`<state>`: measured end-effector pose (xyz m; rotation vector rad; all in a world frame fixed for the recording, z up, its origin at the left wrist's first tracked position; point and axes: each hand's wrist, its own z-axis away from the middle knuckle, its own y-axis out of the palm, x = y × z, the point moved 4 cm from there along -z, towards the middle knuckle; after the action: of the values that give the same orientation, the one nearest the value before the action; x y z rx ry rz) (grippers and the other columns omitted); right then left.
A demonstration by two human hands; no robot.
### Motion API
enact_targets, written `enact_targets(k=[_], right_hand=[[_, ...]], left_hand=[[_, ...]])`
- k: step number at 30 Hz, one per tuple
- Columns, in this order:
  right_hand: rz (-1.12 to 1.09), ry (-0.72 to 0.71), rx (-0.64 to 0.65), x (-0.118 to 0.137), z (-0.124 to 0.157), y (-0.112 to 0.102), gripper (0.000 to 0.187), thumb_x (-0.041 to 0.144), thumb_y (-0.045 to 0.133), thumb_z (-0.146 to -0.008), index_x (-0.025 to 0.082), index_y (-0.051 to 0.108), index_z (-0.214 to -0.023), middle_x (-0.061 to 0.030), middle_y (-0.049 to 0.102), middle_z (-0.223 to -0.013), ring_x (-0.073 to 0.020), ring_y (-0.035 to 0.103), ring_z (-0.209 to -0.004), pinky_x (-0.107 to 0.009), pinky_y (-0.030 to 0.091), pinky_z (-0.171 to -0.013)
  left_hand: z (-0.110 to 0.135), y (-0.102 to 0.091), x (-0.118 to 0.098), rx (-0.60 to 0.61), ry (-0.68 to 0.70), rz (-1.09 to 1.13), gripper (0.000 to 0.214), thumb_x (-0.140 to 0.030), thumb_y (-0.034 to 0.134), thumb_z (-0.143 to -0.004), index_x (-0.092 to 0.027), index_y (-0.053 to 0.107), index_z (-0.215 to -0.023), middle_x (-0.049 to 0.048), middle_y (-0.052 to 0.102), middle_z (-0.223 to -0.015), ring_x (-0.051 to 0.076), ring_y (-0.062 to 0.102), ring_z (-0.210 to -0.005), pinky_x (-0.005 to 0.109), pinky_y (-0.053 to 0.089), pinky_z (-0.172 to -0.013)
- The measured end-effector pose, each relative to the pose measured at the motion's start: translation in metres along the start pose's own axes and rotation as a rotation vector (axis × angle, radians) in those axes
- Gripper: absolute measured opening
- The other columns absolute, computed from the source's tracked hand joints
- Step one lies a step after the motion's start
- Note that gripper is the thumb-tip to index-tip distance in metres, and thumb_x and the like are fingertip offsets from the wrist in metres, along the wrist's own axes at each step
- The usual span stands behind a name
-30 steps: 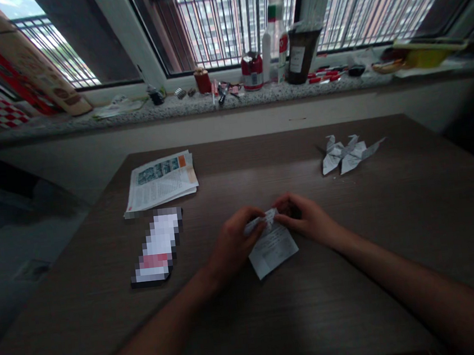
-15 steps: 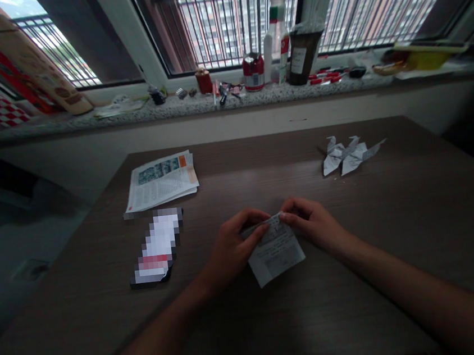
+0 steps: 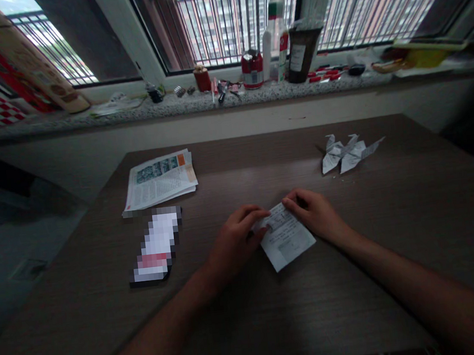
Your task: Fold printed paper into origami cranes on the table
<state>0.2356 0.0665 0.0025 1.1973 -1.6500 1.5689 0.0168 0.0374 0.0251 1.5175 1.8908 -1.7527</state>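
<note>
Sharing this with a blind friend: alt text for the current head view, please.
A person's left hand and right hand handle a small printed paper near its far edge, over a brown table. To the left lie a phone and printed sheets; folded-paper birds sit at back right, before a cluttered windowsill.

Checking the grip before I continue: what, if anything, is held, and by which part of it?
The printed paper: the right hand pinches its far right corner; the left hand touches its far left corner, its grip unclear.
</note>
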Motion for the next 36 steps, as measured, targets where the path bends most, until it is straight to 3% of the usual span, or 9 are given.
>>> enact_targets(k=[5,10,12,14,19,22,28,32,36], right_hand=[[0.385,-0.200,-0.069,-0.003,-0.010,-0.009,0.020,0.030,0.058,-0.099,0.022,0.063,-0.082,-0.0037,0.066,-0.078,-0.0210,0.059,-0.075,-0.034,0.042,-0.069],[0.535,-0.274,-0.053,-0.010,-0.014,-0.005,0.012,0.026,0.061,-0.098,0.021,0.064,-0.087,-0.0071,0.066,-0.087,-0.0249,0.060,-0.085,-0.037,0.047,-0.076],[0.562,-0.296,-0.062,-0.009,-0.013,-0.005,0.010,0.027,0.060,-0.099,0.020,0.068,-0.099,-0.0103,0.069,-0.098,-0.0279,0.062,-0.094,-0.042,0.051,-0.083],[0.556,-0.343,-0.041,-0.006,-0.010,-0.005,0.022,0.028,0.057,-0.102,0.020,0.068,-0.119,-0.0133,0.071,-0.115,-0.0302,0.063,-0.108,-0.047,0.052,-0.094],[0.532,-0.514,0.272,-0.002,0.011,0.006,0.052,0.028,0.045,-0.109,0.023,0.038,-0.160,-0.0124,0.045,-0.163,-0.0267,0.042,-0.150,-0.053,0.034,-0.124],[0.589,-0.501,0.372,-0.010,0.020,0.011,0.058,0.034,0.040,-0.111,0.024,0.025,-0.166,-0.0104,0.032,-0.169,-0.0243,0.032,-0.155,-0.052,0.027,-0.128],[0.679,-0.493,0.372,-0.016,0.022,0.014,0.063,0.039,0.039,-0.110,0.029,0.015,-0.168,-0.0043,0.022,-0.172,-0.0239,0.026,-0.157,-0.049,0.023,-0.129],[0.721,-0.470,0.381,-0.013,0.022,0.014,0.061,0.041,0.038,-0.110,0.028,0.021,-0.167,-0.0042,0.021,-0.172,-0.0245,0.025,-0.158,-0.049,0.024,-0.129],[0.729,-0.446,0.385,-0.012,0.023,0.013,0.061,0.042,0.039,-0.110,0.028,0.024,-0.167,-0.0040,0.022,-0.172,-0.0249,0.026,-0.157,-0.049,0.025,-0.129]], left_hand=[[0.006,0.019,-0.007,0.181,0.177,-0.265,0.045,-0.019,0.060,-0.102,-0.027,0.053,-0.145,0.0099,0.053,-0.152,0.029,0.054,-0.135,0.051,0.050,-0.110],[0.011,0.029,-0.014,0.295,0.199,-0.418,0.048,-0.028,0.059,-0.104,-0.025,0.050,-0.151,0.0139,0.048,-0.157,0.033,0.050,-0.141,0.053,0.048,-0.112],[0.012,0.030,-0.014,0.301,0.194,-0.434,0.048,-0.030,0.058,-0.105,-0.025,0.049,-0.151,0.0145,0.048,-0.157,0.033,0.050,-0.142,0.053,0.048,-0.112],[0.012,0.031,-0.014,0.303,0.190,-0.441,0.047,-0.031,0.056,-0.105,-0.025,0.049,-0.152,0.0148,0.048,-0.158,0.033,0.049,-0.143,0.052,0.047,-0.113],[0.014,0.033,-0.011,0.331,0.201,-0.458,0.047,-0.031,0.053,-0.107,-0.022,0.048,-0.152,0.0159,0.045,-0.160,0.032,0.041,-0.150,0.051,0.040,-0.121],[0.017,0.035,-0.007,0.355,0.205,-0.460,0.047,-0.033,0.051,-0.108,-0.024,0.045,-0.154,0.0146,0.038,-0.165,0.031,0.034,-0.154,0.050,0.035,-0.124],[0.022,0.037,-0.005,0.389,0.175,-0.463,0.055,-0.033,0.059,-0.104,-0.024,0.042,-0.155,0.0151,0.033,-0.168,0.031,0.030,-0.156,0.051,0.031,-0.126],[0.022,0.030,-0.009,0.350,0.101,-0.468,0.057,-0.040,0.063,-0.102,-0.016,0.044,-0.150,0.0174,0.044,-0.161,0.030,0.041,-0.151,0.051,0.032,-0.125],[0.022,0.020,-0.011,0.282,0.034,-0.444,0.054,-0.040,0.056,-0.105,-0.018,0.039,-0.153,0.0150,0.052,-0.156,0.029,0.055,-0.139,0.052,0.038,-0.119]])
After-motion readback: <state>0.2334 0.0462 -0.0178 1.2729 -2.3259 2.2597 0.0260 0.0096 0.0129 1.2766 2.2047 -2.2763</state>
